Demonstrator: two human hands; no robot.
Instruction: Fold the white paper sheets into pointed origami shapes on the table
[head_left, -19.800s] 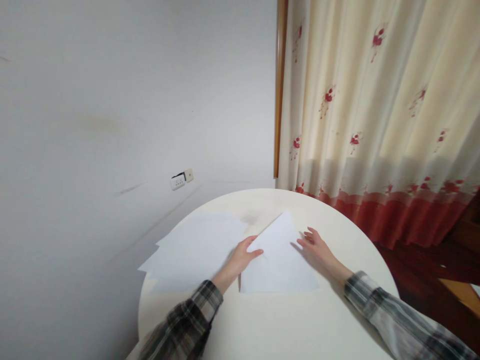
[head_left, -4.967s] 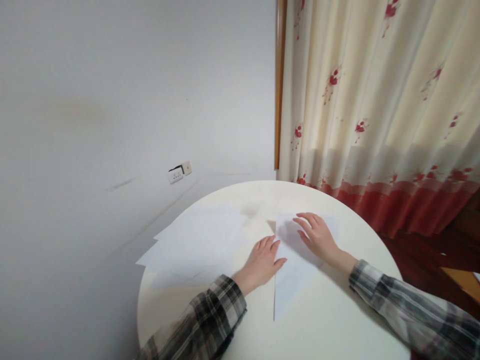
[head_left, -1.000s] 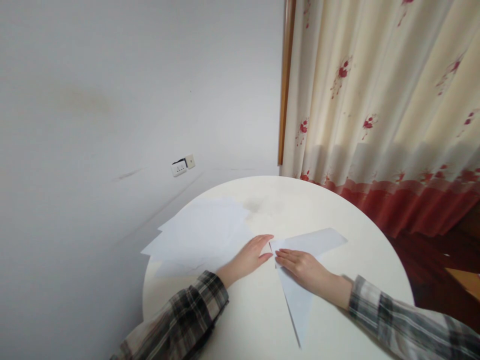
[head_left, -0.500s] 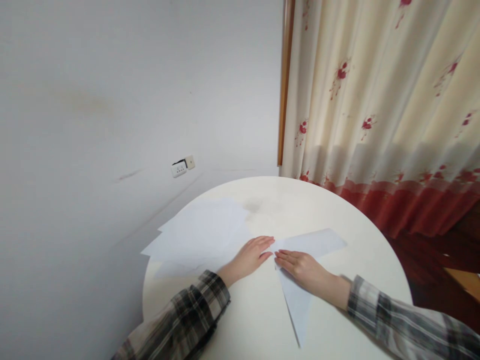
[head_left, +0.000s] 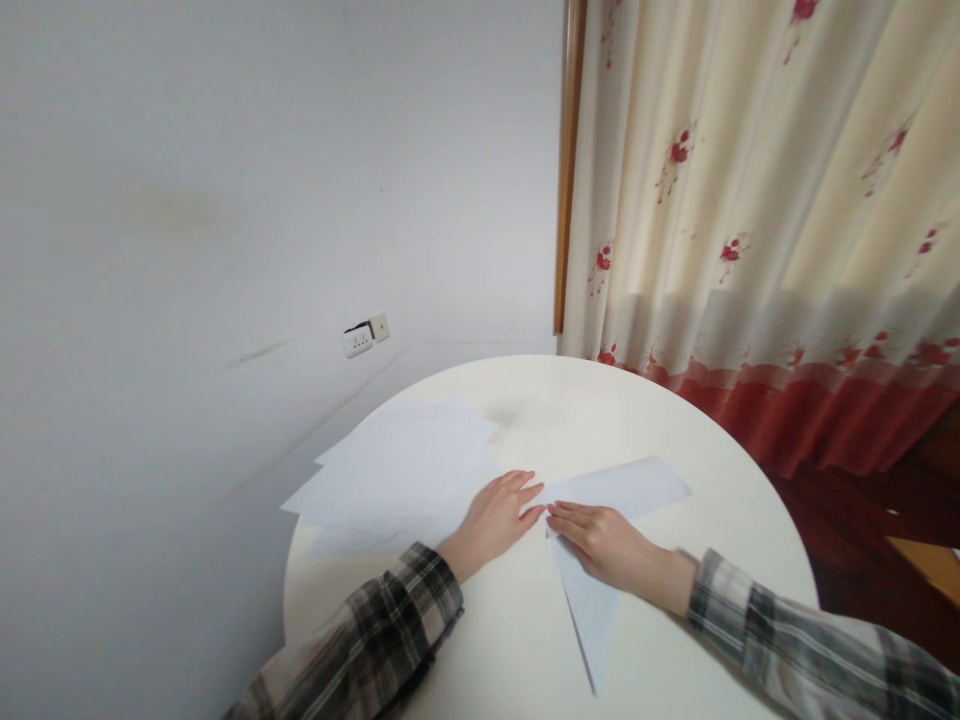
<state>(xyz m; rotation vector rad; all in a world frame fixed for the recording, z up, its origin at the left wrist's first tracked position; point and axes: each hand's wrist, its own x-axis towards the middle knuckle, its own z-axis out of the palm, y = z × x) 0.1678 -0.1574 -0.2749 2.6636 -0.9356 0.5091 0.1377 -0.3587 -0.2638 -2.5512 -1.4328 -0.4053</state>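
Note:
A folded white paper sheet (head_left: 637, 487) lies on the round white table (head_left: 675, 600), shaped like a wide V with one wing pointing right and one pointing toward me. My right hand (head_left: 600, 540) lies flat on its corner, fingers stretched out and together, pressing the fold. My left hand (head_left: 496, 512) rests flat on the table just left of that corner, fingertips nearly touching those of the right hand. Both sleeves are plaid.
A loose pile of white sheets (head_left: 397, 470) lies at the table's left, overhanging the edge. A grey wall with a socket (head_left: 364, 335) stands behind. A cream curtain with red flowers (head_left: 750, 230) hangs at the right.
Both hands have stayed pressed at the folded corner over the last second. Five seconds ago the paper pointed another way and my right hand lay higher on it.

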